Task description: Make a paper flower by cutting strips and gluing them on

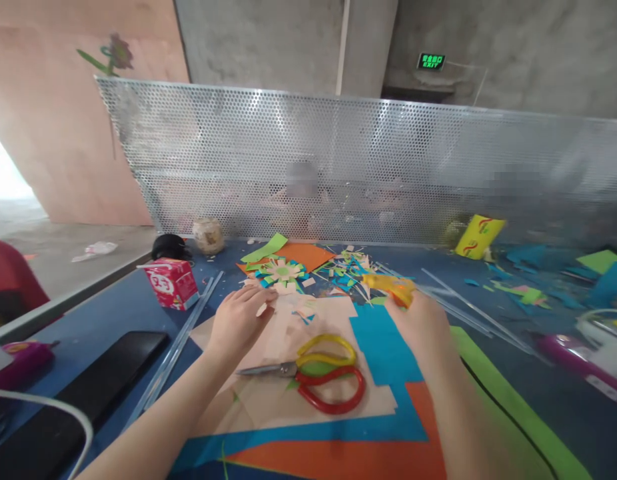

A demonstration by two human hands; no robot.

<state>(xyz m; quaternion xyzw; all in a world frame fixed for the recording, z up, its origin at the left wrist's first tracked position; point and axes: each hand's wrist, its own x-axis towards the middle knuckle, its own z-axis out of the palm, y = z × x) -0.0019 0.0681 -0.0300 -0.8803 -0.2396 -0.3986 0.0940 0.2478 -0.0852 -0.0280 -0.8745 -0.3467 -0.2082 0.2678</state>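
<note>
My right hand [426, 323] is wrapped around a yellow glue gun [388, 285], its nozzle pointing left over loose paper scraps. My left hand [241, 320] hovers over pale paper sheets [333, 313] with its fingers pinched together; what they hold, if anything, is hard to make out. Just beyond its fingertips lies a layered paper flower [282, 270] in green, cream and blue. Between my forearms, scissors [308, 373] with one yellow and one red handle loop rest on the sheets, blades toward the left. Blue paper [388, 347] and orange paper [298, 460] stick out underneath.
Clear glue sticks [176, 353] lie left, near a black phone-like slab [88, 400] and a red carton [171, 283]. More clear sticks [478, 307] and a purple tool [583, 367] are right. A perforated metal screen [338, 167] borders the table's back.
</note>
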